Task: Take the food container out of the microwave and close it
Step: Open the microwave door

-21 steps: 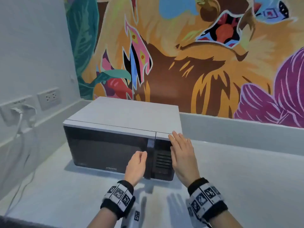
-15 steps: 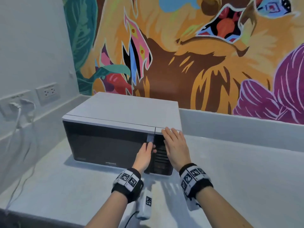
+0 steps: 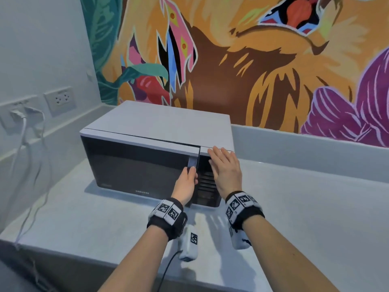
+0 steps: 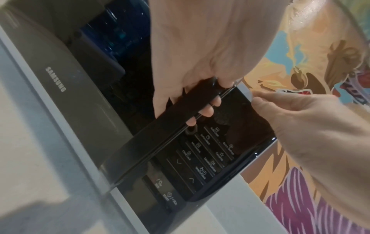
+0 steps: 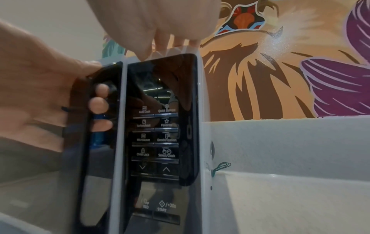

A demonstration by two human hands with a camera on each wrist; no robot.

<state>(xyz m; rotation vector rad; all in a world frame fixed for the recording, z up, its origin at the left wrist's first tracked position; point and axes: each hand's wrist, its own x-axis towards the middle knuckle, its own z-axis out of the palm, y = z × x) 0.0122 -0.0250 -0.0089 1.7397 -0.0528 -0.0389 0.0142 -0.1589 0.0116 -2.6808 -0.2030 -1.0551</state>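
A white microwave (image 3: 160, 123) with a dark glass door (image 3: 134, 165) stands on the counter. My left hand (image 3: 187, 180) grips the vertical door handle (image 3: 192, 163), and its fingertips (image 4: 208, 110) curl behind the bar. The door stands a little ajar at its handle side. My right hand (image 3: 223, 163) lies flat with straight fingers against the top of the control panel (image 5: 158, 126). Behind the door glass something blue (image 4: 120, 31) shows dimly; I cannot tell whether it is the food container.
The grey counter (image 3: 305, 207) runs right of the microwave to a low back ledge under a painted wall. On the left wall are sockets (image 3: 60, 100) with white cables (image 3: 27, 144) hanging down. The counter's front edge is near my forearms.
My left hand has moved up to the handle and curled round it, and the door has come slightly ajar. My right hand has slid onto the panel's top edge.
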